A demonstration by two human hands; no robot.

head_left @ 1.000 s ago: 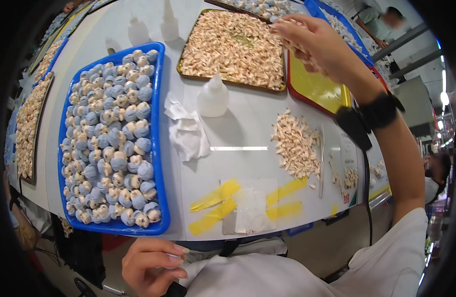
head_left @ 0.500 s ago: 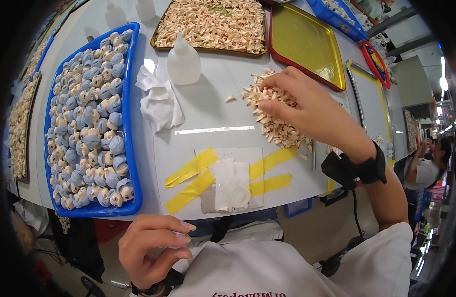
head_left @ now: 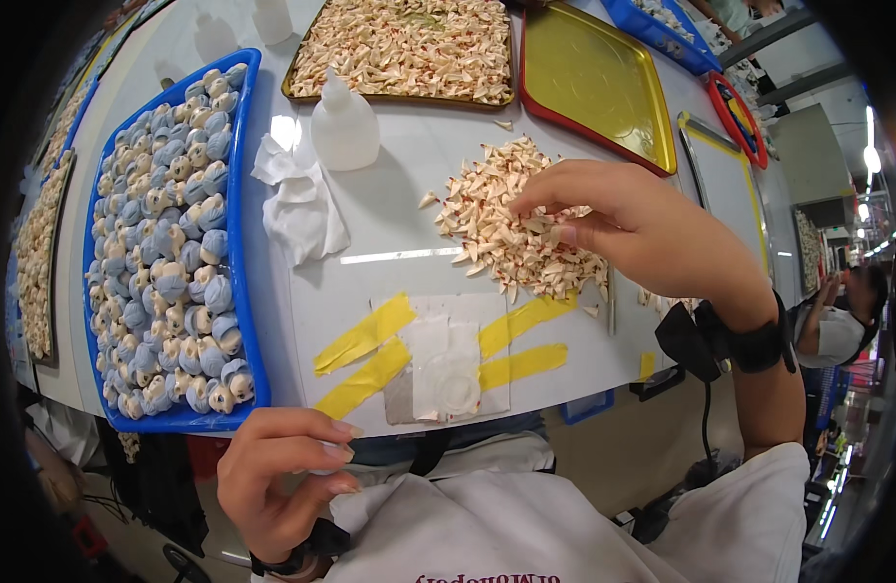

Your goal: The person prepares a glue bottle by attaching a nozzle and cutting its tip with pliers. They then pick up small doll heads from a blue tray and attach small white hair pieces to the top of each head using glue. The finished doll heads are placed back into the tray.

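My right hand point(head_left: 628, 219) is over a loose pile of small, pointed cream pieces with reddish tips point(head_left: 497, 209). Its thumb and forefinger are apart at the pile's right side, and nothing shows held between them. My left hand point(head_left: 283, 476) is near the table's front edge, fingers curled and thumb close to the fingertips. A sliver of something pale shows between them, too hidden to name. Beside that hand, a blue tray point(head_left: 249, 291) holds many small doll-like heads point(head_left: 171, 282) with light-blue caps.
A pad with white tissue point(head_left: 443, 360) and yellow tape point(head_left: 365, 335) lies at the front edge. Behind it are a crumpled white cloth point(head_left: 302, 214), a white squeeze bottle point(head_left: 346, 126), a tray full of cream pieces point(head_left: 399, 49) and a gold tray point(head_left: 599, 83). Another person point(head_left: 842, 325) sits far right.
The pile has spread to the left and toward the back, with more of it uncovered. My right hand has moved slightly right and down. My left hand has shifted a little left.
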